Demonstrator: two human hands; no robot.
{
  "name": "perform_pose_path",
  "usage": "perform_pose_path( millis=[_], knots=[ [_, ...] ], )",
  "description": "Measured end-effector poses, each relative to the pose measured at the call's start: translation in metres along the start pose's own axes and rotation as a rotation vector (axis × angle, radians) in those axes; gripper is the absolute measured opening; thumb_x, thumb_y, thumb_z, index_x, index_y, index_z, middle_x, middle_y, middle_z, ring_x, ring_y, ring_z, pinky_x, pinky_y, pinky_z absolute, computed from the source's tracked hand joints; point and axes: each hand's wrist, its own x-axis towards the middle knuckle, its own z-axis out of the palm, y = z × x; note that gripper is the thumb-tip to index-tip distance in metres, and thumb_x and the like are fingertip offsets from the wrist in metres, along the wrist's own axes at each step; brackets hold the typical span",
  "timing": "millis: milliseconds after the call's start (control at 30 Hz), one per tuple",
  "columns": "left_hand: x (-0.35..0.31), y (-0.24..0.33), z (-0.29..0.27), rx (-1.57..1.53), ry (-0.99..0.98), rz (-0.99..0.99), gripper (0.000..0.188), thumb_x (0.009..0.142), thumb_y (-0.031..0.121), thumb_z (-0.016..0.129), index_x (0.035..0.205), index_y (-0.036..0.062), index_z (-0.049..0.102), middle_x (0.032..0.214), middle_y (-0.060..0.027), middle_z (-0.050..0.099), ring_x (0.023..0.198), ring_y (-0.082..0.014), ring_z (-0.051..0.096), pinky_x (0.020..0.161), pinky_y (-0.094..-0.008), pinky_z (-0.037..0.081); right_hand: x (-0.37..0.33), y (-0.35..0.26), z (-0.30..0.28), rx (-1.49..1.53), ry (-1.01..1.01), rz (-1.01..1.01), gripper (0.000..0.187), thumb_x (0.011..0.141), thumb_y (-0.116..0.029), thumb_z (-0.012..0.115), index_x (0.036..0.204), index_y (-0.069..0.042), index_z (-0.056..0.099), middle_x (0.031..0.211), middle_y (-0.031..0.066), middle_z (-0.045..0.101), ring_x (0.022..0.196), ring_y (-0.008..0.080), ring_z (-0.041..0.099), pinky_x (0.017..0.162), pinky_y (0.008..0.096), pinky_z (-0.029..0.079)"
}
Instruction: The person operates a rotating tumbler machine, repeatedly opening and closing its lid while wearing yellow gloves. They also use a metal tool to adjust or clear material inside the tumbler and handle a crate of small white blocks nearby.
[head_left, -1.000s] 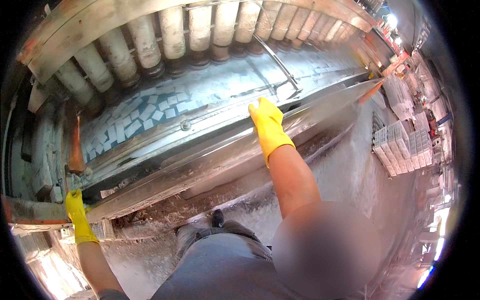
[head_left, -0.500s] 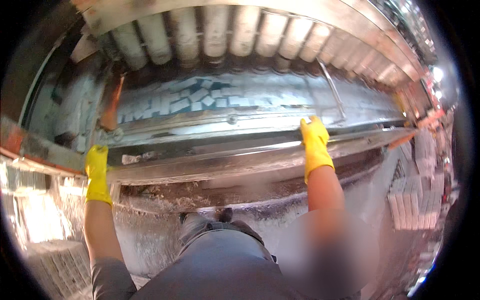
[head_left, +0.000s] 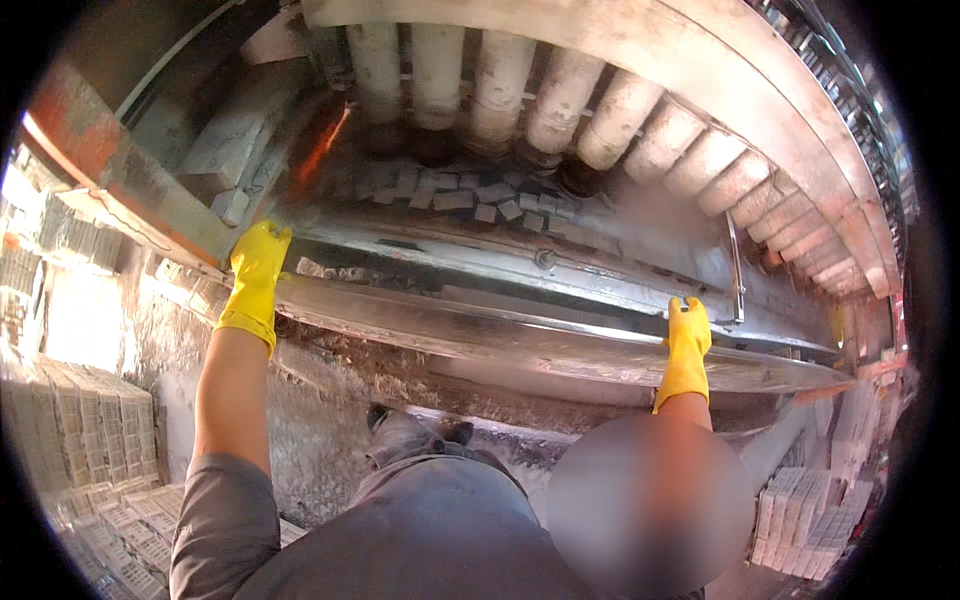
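A yellow rubber glove covers each of my hands. My left hand (head_left: pixel 258 280) is closed at the left end of a long metal panel (head_left: pixel 470 335), which runs along the near side of a roller machine. Farther right, my right hand (head_left: pixel 686 350) curls its fingers over the same panel's upper edge. The gloves hide the exact grip points. Behind the panel, inside the machine, several small pale rectangular pieces (head_left: pixel 452 199) lie scattered on a dark, wet-looking surface. A pale ledge with a round bolt (head_left: pixel 544 258) separates them from the panel.
A row of thick pale rollers (head_left: pixel 500 85) stands at the far side under a curved-looking beam (head_left: pixel 620 35). A thin metal rod (head_left: pixel 736 265) rises near my right hand. Stacked pale blocks (head_left: pixel 95 415) are at left, and another stack (head_left: pixel 800 515) at lower right.
The view has turned, so the machine and both hands sit farther right and the panel slopes down to the right. Both hands stay at the panel. The scattered pieces look darker.
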Motion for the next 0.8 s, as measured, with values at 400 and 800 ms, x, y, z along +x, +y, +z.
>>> perform_pose_path(
  millis=[400,800],
  knots=[
    [-0.006,0.002,-0.014,-0.032,-0.014,0.015,0.043,0.094,0.048,0.066,0.113,0.0102,0.073,0.114,-0.017,0.075,0.109,-0.0396,0.07,0.092,-0.0492,0.054,-0.01,-0.014,-0.005,0.051,0.012,0.003,0.06,0.098,-0.047,0.064,0.145,-0.01,0.06,0.125,0.0139,0.073,0.073,0.0301,0.077,0.066,0.0404,0.062],
    [0.001,0.001,-0.018,-0.038,-0.008,0.015,0.044,0.094,0.046,0.068,0.119,0.0101,0.073,0.115,-0.0174,0.075,0.11,-0.0392,0.07,0.091,-0.0476,0.055,0.006,-0.001,0.002,0.075,0.087,-0.095,0.056,0.098,-0.047,0.063,0.138,-0.009,0.065,0.128,0.0152,0.071,0.083,0.0328,0.076,0.058,0.0416,0.063]
  ],
)
